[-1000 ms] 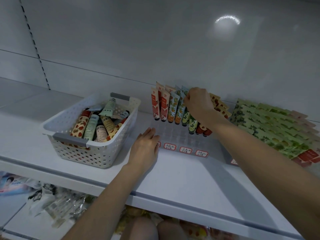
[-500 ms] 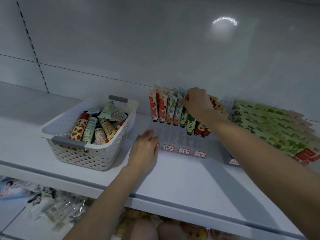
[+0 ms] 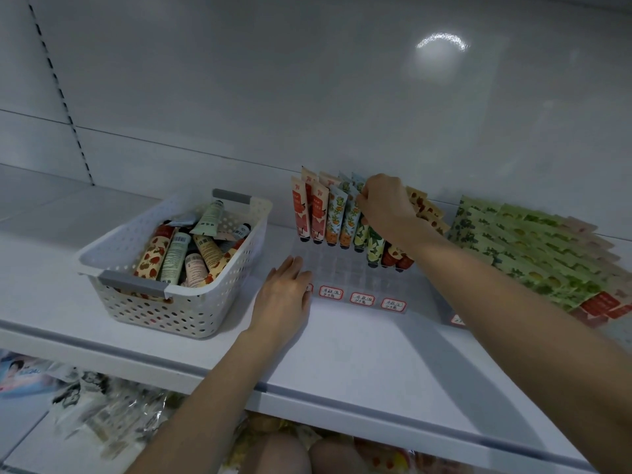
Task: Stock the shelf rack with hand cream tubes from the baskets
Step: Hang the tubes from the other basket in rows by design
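A clear plastic rack (image 3: 345,271) with labelled slots sits on the white shelf (image 3: 359,357). Several hand cream tubes (image 3: 318,213) stand cap-down in its back rows. My right hand (image 3: 386,206) reaches over the rack and its curled fingers pinch the top of a green patterned tube (image 3: 362,230) among the standing ones. My left hand (image 3: 285,295) rests flat, fingers straight, on the rack's front left corner. To the left stands a white perforated basket (image 3: 184,309) with grey handles, holding several loose tubes (image 3: 178,253).
A second rack at the right is full of green tubes (image 3: 533,254) leaning back in rows. The white back wall rises behind everything. Packaged goods (image 3: 85,405) lie on the lower shelf under the front edge.
The view has drifted slightly. My right hand stays on the tube tops in the rack, shifted a little. My left hand has not moved from the rack's corner.
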